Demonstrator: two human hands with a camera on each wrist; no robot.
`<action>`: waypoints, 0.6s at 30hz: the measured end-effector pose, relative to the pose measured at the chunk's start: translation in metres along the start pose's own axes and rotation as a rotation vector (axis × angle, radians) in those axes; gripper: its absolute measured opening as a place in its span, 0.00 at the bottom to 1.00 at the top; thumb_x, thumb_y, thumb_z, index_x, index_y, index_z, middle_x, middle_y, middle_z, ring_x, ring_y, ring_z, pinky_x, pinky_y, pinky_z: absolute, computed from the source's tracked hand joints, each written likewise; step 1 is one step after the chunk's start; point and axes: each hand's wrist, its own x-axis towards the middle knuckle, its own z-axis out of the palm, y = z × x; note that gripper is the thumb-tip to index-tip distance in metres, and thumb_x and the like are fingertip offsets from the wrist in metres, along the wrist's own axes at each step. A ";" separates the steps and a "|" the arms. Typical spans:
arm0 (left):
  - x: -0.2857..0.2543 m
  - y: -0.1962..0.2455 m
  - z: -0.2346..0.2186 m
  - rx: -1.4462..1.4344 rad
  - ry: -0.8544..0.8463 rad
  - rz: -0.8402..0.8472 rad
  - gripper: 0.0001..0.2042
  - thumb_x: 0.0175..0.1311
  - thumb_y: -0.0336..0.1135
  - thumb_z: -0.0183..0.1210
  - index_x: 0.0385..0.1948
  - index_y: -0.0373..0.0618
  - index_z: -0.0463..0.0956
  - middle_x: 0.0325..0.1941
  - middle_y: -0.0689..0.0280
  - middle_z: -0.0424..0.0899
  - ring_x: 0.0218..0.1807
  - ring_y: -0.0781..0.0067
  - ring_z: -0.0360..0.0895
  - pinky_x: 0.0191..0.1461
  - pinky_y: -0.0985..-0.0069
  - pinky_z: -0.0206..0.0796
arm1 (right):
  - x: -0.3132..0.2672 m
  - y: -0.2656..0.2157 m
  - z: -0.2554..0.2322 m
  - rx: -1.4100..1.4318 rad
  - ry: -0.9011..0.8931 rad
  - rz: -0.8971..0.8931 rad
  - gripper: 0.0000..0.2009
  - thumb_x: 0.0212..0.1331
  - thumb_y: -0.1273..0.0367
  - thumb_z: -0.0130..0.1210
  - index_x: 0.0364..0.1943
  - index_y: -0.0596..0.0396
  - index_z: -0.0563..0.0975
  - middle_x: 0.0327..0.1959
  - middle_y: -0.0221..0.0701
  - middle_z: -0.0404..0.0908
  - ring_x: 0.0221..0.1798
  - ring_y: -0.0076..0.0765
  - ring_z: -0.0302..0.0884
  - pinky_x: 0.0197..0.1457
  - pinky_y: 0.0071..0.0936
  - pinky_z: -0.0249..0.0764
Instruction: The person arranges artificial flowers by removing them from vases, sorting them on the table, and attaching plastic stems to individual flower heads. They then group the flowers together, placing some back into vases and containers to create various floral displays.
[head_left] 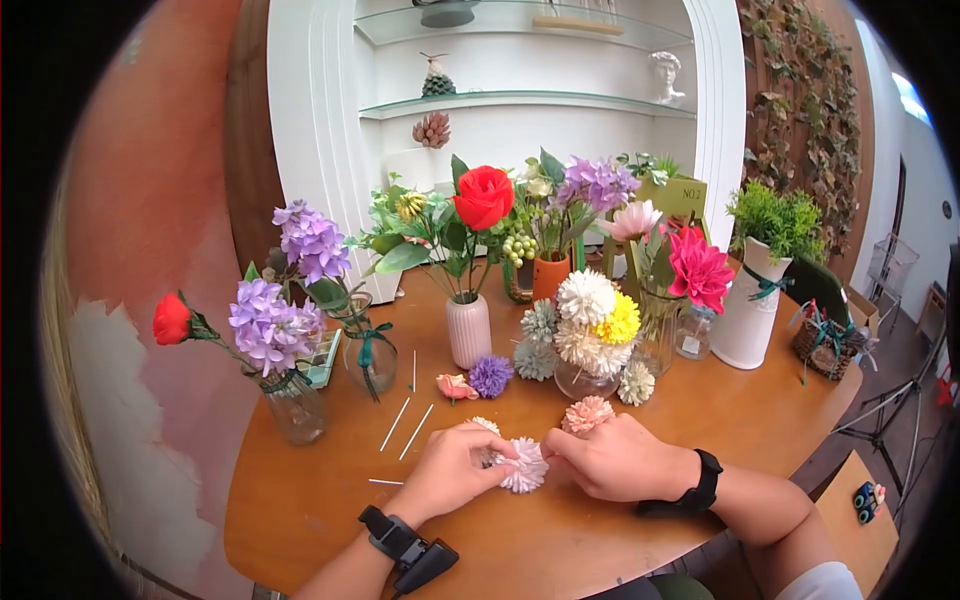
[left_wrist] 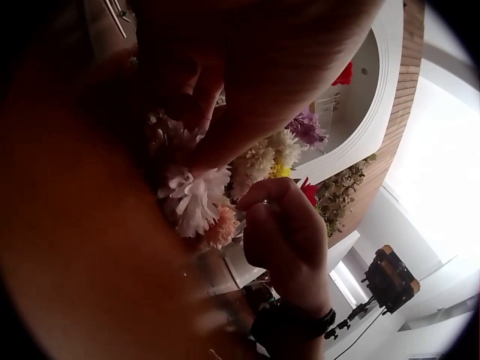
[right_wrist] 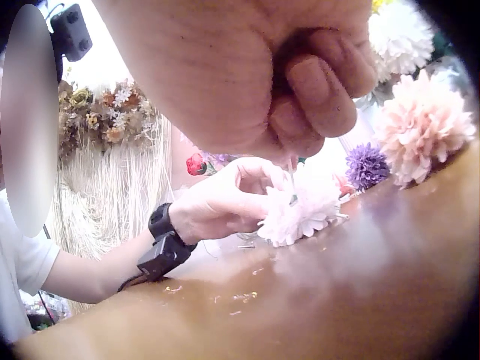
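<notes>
Low over the table, my left hand point(head_left: 455, 470) pinches a pale pink pompom-like artificial flower head point(head_left: 524, 466) between thumb and fingers. My right hand point(head_left: 612, 460) is curled just to the right of that bloom. In the right wrist view, its fingertips pinch a thin white stick point(right_wrist: 290, 166) that points down at the flower's back, where a small green base shows. Most of the stick is hidden in the fist. Behind the right hand lies a peach flower head point(head_left: 588, 413), and a cream flower head point(head_left: 484, 425) is partly covered by the left hand.
Several thin white sticks point(head_left: 417, 432) lie left of the hands. A purple pompom flower point(head_left: 490, 376) and a peach rose head point(head_left: 457, 387) lie ahead. Beyond stand a pink vase point(head_left: 469, 332), a glass vase point(head_left: 297, 412) and a white pitcher point(head_left: 745, 318), each holding flowers or greenery.
</notes>
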 end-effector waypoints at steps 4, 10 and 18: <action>0.002 -0.014 0.001 -0.036 0.004 -0.090 0.09 0.54 0.29 0.68 0.37 0.40 0.82 0.35 0.72 0.78 0.23 0.92 0.64 0.25 0.87 0.56 | -0.005 0.001 -0.009 0.043 -0.031 0.080 0.07 0.59 0.67 0.54 0.33 0.56 0.73 0.16 0.37 0.74 0.20 0.47 0.76 0.21 0.41 0.70; 0.002 0.006 0.008 0.017 -0.033 0.095 0.21 0.54 0.33 0.68 0.51 0.47 0.78 0.37 0.67 0.78 0.24 0.84 0.71 0.32 0.83 0.67 | -0.014 0.002 -0.018 0.014 -0.117 0.135 0.09 0.62 0.65 0.52 0.34 0.57 0.74 0.18 0.36 0.76 0.22 0.47 0.77 0.23 0.42 0.73; 0.001 0.017 0.014 -0.245 0.006 -0.092 0.17 0.51 0.17 0.59 0.45 0.39 0.81 0.43 0.62 0.82 0.32 0.81 0.80 0.31 0.83 0.73 | -0.016 0.001 -0.021 0.117 -0.171 0.156 0.07 0.59 0.69 0.52 0.39 0.56 0.71 0.17 0.38 0.75 0.21 0.48 0.77 0.22 0.44 0.72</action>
